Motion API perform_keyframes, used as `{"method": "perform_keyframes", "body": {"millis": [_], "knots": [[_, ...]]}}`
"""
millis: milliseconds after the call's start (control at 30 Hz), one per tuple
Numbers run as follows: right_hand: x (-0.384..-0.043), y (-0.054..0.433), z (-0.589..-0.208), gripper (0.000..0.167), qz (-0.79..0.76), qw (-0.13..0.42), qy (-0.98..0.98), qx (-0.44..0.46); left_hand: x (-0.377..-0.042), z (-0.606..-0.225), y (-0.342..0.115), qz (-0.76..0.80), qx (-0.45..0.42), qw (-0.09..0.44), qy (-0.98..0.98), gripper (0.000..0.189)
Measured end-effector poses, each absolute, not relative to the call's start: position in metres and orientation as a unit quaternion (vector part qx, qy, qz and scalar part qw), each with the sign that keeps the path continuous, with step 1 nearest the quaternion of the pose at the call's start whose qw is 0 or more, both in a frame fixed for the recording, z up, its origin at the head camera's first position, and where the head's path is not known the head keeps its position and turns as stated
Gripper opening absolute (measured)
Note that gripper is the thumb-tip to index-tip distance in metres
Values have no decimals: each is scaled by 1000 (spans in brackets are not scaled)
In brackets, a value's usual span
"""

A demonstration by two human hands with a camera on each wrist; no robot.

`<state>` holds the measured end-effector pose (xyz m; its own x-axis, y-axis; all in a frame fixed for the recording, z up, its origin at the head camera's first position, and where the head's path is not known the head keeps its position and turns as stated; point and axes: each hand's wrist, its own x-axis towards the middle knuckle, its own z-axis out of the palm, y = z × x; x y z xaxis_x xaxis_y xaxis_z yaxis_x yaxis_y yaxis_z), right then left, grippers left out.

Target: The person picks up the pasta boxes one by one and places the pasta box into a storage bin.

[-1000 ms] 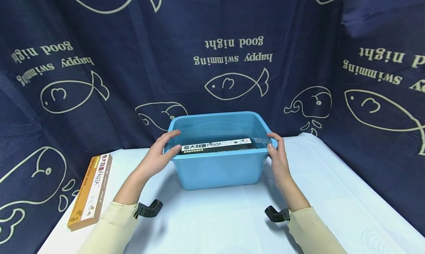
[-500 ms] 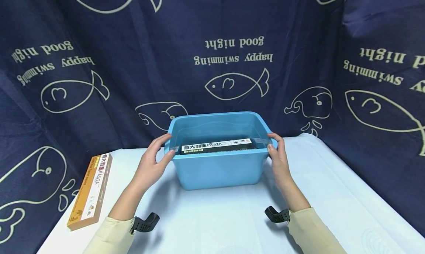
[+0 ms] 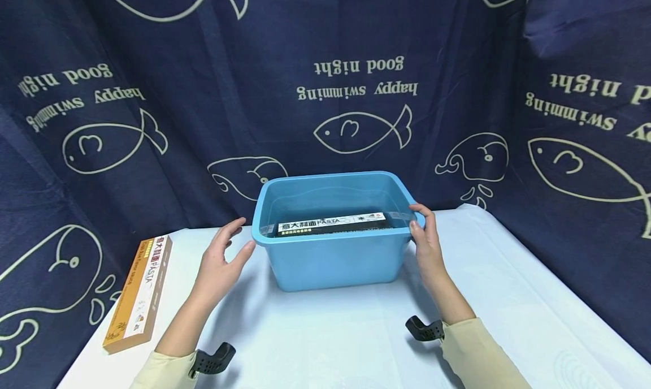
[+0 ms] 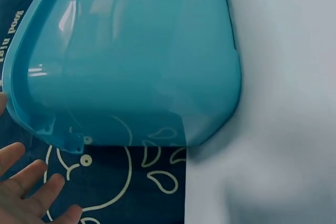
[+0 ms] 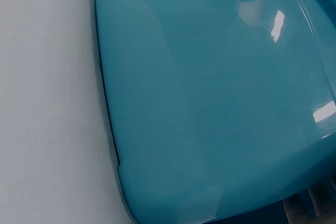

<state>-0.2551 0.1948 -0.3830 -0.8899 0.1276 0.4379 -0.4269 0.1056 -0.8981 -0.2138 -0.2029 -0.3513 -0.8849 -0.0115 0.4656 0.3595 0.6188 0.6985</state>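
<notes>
A blue plastic bin (image 3: pixel 335 264) stands on the white-covered table, with a black and white pasta box (image 3: pixel 333 225) lying inside it. My right hand (image 3: pixel 429 245) grips the bin's right rim, thumb at the front and fingers over the edge. In the right wrist view, the bin's side (image 5: pixel 210 87) fills most of the picture. To the left of the bin, my left hand (image 3: pixel 218 270) holds nothing, its thumb and fingers spread apart near the rim. The left wrist view shows its spread fingers (image 4: pixel 31 192) beside the bin's wall (image 4: pixel 147 56).
An orange and white pasta box (image 3: pixel 137 293) lies at the table's left edge. Behind the table (image 3: pixel 325 338) hangs a dark blue curtain (image 3: pixel 285 112) with fish drawings, close behind the bin.
My left hand has let go of the bin's left rim and drawn back to the left and toward me. The right hand and the bin have stayed in place.
</notes>
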Motion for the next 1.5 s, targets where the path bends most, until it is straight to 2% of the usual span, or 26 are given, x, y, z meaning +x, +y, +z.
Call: {"method": "perform_keyframes", "body": {"millis": [1067,1500], "knots": [[-255,194,-382,46,674,210,-700,106,-179,-389,-274,-384,86,235,-888,66],[-255,195,-383,46,671,210,-703,104,-173,-404,-300,-359,157,220,-893,78]]}}
